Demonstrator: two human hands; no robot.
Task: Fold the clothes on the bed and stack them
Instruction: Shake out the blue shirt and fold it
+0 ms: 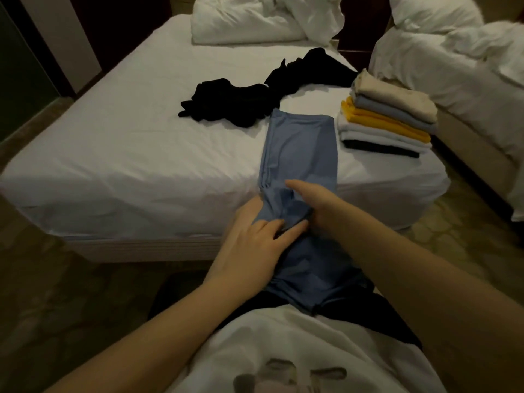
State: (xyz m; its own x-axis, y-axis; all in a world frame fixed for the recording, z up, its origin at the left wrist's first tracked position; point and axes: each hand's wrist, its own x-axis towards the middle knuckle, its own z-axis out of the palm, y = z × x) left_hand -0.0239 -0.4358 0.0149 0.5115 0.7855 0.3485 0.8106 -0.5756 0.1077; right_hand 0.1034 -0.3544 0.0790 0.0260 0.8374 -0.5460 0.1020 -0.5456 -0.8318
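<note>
On the white-sheeted bed, left to right: the crumpled black garments, unfolded. Next, the long blue-grey jersey garment, folded lengthwise, its near half hanging off the edge; left hand and right hand, each grip clamped on its bunched middle. Risk: the hanging half may drag the folds askew. At the corner, the tall stack of folded clothes might topple. No containers seen.
</note>
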